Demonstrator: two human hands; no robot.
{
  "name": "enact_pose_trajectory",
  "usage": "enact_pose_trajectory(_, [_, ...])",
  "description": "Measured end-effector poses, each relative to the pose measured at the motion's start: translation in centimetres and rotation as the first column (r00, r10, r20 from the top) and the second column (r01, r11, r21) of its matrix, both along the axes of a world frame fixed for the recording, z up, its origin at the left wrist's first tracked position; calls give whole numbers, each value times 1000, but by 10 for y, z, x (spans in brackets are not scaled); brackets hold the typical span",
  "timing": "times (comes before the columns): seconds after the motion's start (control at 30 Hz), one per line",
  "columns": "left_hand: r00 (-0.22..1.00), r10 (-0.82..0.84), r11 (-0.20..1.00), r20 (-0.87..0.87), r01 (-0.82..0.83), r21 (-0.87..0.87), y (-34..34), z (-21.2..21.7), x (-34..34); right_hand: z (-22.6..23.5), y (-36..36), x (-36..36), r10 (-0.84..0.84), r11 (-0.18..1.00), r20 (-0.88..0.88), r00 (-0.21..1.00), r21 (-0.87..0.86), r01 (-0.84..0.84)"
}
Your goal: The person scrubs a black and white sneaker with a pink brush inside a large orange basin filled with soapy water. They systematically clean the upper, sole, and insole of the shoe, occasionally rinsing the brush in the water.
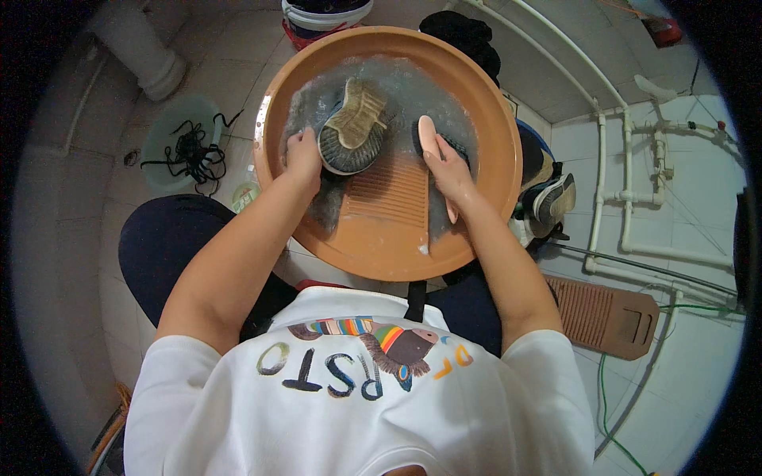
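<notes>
A large orange basin (476,95) with a built-in ribbed washboard (389,194) holds grey soapy water. My left hand (303,155) grips a dirty shoe (353,127), sole turned up, at its heel end over the water. My right hand (448,170) holds a scrubbing brush (429,136) with a pink handle, its dark bristles just right of the shoe and close to it.
A pale green bowl (163,131) with black laces in it stands at the left. More shoes (552,202) lie at the right by white wall pipes (627,198). A brown washboard (607,317) lies on the floor at lower right. A white bucket (325,16) stands beyond the basin.
</notes>
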State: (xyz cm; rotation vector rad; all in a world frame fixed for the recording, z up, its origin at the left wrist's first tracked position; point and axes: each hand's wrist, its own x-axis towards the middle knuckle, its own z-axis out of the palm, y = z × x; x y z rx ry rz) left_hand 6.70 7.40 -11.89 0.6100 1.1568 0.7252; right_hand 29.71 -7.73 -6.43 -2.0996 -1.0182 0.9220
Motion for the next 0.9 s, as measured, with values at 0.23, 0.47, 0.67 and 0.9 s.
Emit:
enact_pose_trajectory(0.23, [199,64,244,-978,947,209,-22,97,24,4,1,6,-22,996,-56,998,84,27])
enact_pose_trajectory(0.47, [-134,-96,332,-986,930,-159,8,75,47,2,0,6,-42,997,-155,987,52,50])
enact_pose_trajectory(0.67, [64,-171,489,-983,872,-29,28,36,56,29,-10,7,-78,994,-271,960,51,96])
enact_pose_trajectory(0.9, [152,-242,597,-958,802,-24,18,50,62,100,-42,-13,-105,980,-488,867,98,174])
